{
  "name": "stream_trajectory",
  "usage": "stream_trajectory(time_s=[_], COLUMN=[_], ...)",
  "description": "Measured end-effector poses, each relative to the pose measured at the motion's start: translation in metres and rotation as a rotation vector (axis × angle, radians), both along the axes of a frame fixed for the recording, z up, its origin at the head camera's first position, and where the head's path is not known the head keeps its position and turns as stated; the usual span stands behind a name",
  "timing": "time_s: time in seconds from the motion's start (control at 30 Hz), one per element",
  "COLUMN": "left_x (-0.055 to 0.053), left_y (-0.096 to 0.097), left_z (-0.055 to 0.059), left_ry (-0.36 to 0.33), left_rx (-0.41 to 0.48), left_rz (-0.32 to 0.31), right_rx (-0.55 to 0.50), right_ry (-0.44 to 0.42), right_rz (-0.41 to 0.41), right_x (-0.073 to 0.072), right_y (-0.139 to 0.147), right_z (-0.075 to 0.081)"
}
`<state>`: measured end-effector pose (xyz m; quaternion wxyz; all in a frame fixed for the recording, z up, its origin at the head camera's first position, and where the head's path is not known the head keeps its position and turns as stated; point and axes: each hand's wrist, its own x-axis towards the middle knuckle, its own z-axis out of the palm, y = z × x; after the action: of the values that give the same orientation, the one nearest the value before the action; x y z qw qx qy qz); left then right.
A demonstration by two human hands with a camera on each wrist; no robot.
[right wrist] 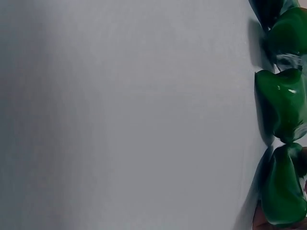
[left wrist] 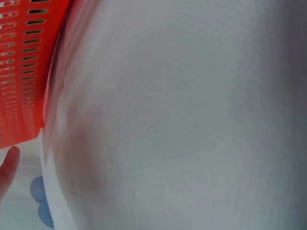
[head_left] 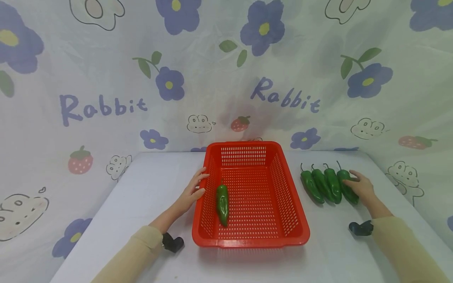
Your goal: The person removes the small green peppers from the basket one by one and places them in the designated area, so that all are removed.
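I see the left hand (head_left: 191, 193) spread against the red basket (head_left: 250, 243), probably steadying it; one pepper (head_left: 222, 201) lies inside. The right hand (head_left: 363, 188) pinches the worktop's (head_left: 159, 177) rightmost pepper (head_left: 349, 193), beside three others (head_left: 321, 184).

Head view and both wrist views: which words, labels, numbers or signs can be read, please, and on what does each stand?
"Rabbit": purple, on the back cloth, left half.
"Rabbit": purple, same cloth, right half, sloping down rightward.
No other text is readable, including on the basket or peppers.
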<state>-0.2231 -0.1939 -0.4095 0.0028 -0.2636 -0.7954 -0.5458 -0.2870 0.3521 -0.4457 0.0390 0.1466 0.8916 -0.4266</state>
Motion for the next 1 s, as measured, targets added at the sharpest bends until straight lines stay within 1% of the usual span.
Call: stream_trajectory(time_s=[0.27, 0.4, 0.63, 0.8, 1.0], left_x=[0.000, -0.001, -0.017, -0.019, -0.019], left_y=[0.000, 0.000, -0.009, -0.011, -0.011], left_z=[0.001, -0.001, -0.028, -0.030, -0.031], left_ry=[0.002, 0.005, 0.002, 0.003, 0.000], left_rx=[-0.002, 0.010, 0.027, 0.037, 0.045], left_rz=[0.001, -0.006, -0.006, -0.017, -0.020], right_rx=[0.001, 0.003, -0.040, -0.053, -0.113], right_ry=[0.001, -0.015, 0.004, 0.016, -0.002], right_rz=[0.012, 0.008, 0.004, 0.006, 0.015], right_x=[0.000, 0.000, -0.001, -0.001, 0.001], right_y=[0.000, 0.000, 0.002, 0.006, 0.009], right_z=[-0.002, -0.002, 0.000, 0.004, 0.015])
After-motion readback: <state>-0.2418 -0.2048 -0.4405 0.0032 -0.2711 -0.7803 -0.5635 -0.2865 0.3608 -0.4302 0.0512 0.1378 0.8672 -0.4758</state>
